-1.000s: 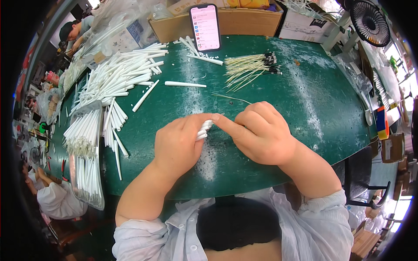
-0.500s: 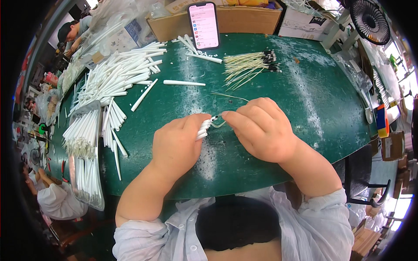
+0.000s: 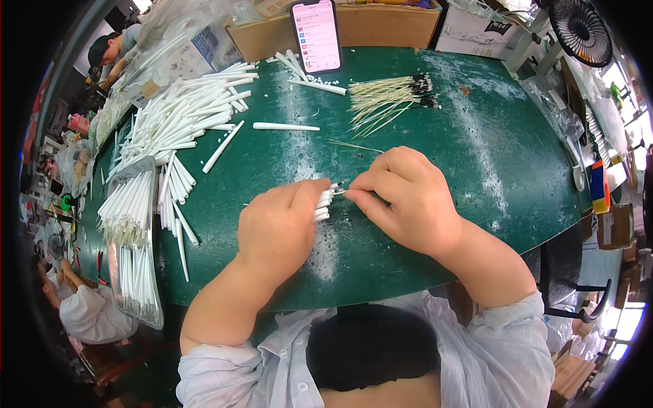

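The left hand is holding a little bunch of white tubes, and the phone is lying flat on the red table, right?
Not quite: the table is green, not red, and the head view shows it. The rest holds: the left hand holds a little bunch of white tubes, and the phone is at the far edge of the table, though it may be leaning on the cardboard box.

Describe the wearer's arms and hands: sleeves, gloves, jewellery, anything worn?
Both hands are bare: no gloves on the left hand or the right hand, and no rings or watch visible. Forearms are uncovered. The light, whitish buttoned shirt has its sleeves pushed up to about the elbows, crumpled there.
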`<state>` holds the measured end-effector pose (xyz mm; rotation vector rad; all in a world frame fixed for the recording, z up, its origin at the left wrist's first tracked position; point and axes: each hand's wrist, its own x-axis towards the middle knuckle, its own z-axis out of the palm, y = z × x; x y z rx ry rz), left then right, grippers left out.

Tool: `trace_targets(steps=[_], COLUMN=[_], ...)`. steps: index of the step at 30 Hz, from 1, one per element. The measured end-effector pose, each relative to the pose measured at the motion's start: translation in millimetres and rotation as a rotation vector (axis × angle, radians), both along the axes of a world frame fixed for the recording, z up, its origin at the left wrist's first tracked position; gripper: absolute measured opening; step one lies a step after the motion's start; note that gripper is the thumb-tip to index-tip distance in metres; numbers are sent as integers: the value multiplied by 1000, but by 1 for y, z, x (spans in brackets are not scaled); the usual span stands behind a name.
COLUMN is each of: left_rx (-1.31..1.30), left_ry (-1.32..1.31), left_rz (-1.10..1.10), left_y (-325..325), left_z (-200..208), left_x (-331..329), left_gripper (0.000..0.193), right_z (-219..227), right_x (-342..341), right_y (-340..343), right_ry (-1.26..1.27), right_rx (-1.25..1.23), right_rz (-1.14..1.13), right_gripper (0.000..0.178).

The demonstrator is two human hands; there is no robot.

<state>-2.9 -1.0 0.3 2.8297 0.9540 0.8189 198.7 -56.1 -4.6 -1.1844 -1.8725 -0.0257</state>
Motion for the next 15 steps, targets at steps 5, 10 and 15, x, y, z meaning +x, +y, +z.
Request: trace_targets(steps=[5,10,15], left_rx=[-42,-28,43], left_ry=[13,2,-17], left_rz=[-12,-20,-28], left_y=[-2,-1,-2], left_z=[0,-3,-2], left_x=[0,1,3], left_gripper=[37,38,35], right_z=[-3,-5,-4], right_x=[0,-2,-12], right_y=[-1,-2,-2], right_ry=[-116,-285,-148], right_rx=[124,199,228], right_rz=[-24,-12,45], right_gripper=[14,22,19])
